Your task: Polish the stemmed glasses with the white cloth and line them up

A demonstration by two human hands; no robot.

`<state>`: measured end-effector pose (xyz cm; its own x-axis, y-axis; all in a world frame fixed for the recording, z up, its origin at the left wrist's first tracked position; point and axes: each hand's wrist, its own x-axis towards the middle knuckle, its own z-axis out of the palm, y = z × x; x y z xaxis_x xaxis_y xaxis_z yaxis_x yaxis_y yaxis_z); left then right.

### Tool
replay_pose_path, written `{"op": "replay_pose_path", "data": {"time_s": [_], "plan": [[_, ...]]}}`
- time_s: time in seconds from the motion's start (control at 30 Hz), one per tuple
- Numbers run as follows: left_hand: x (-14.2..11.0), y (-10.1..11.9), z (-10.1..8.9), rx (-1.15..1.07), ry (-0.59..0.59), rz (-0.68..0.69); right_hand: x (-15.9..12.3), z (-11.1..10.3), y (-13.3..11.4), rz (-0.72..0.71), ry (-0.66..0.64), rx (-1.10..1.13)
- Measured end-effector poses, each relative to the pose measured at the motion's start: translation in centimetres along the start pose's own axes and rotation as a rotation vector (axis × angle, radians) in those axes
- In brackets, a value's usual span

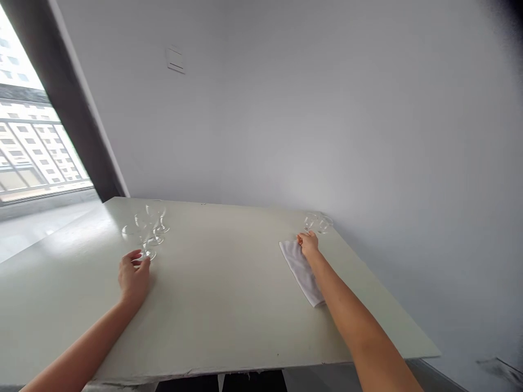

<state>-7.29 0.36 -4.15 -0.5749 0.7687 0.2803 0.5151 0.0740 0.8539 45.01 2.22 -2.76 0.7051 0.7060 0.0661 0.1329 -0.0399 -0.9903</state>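
My left hand [134, 274] is at the near stemmed glass [139, 235] on the left of the table. Its thumb and fingers curl around the edge of the glass's foot. Two more stemmed glasses, a middle one [154, 228] and a far one [161, 213], stand upright in a row behind it. On the right, my right hand [308, 243] has its fingers closed at the far end of a folded white cloth [300, 269]. The cloth lies flat, partly under my forearm. Just beyond that hand are two small clear glasses [310, 220], whose exact shape is hard to make out.
The pale table [220, 305] has a rough front edge, and grey walls [327, 109] rise behind and to the right. A window [36, 130] with a railing is on the left. Dark seats [255, 381] show under the front edge. A switch plate [175, 60] is on the wall.
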Motion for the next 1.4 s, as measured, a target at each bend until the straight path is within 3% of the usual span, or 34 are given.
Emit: {"op": "replay_pose_path", "data": {"time_s": [0.13, 0.23, 0.33, 0.43, 0.57, 0.67, 0.8, 0.9, 1.0, 1.2, 1.4], "plan": [[-0.5, 0.2, 0.1, -0.025, -0.013, 0.001, 0.3, 2.5, -0.5, 0.103, -0.073, -0.011], [-0.7, 0.4, 0.2, -0.037, -0.022, 0.021, -1.2, 4.4, -1.3, 0.061, -0.155, -0.016], [-0.9, 0.7, 0.0, -0.036, -0.007, 0.049, -4.3, 6.8, -2.6, -0.053, -0.297, -0.005], [-2.1, 1.8, 0.0, -0.046, -0.018, 0.137, -9.4, 9.3, -4.1, -0.162, -0.514, 0.004], [-6.2, 5.0, 0.5, -0.213, -0.27, 0.324, -17.7, 11.8, -5.4, -0.221, -0.818, -0.001], [-10.0, 7.5, 1.0, -0.333, -0.578, 0.259, -22.8, 12.4, -5.9, -0.241, -1.034, 0.01], [-12.8, 9.1, 1.1, -0.395, -0.641, 0.04, -26.0, 12.0, -6.8, -0.268, -1.139, 0.032], [-12.4, 8.7, 0.6, -0.432, -0.681, -0.038, -26.1, 11.2, -7.4, -0.265, -1.19, -0.035], [-10.3, 7.5, -0.5, -0.445, -0.674, -0.069, -25.0, 9.7, -7.5, -0.287, -1.197, -0.174], [-5.7, 3.7, -4.1, -0.312, -0.482, -0.101, -19.9, 5.1, -7.2, -0.25, -0.957, -0.213], [-3.4, 1.4, -6.4, -0.26, -0.37, -0.12, -14.8, -0.1, -6.1, -0.202, -0.68, -0.152]]}}
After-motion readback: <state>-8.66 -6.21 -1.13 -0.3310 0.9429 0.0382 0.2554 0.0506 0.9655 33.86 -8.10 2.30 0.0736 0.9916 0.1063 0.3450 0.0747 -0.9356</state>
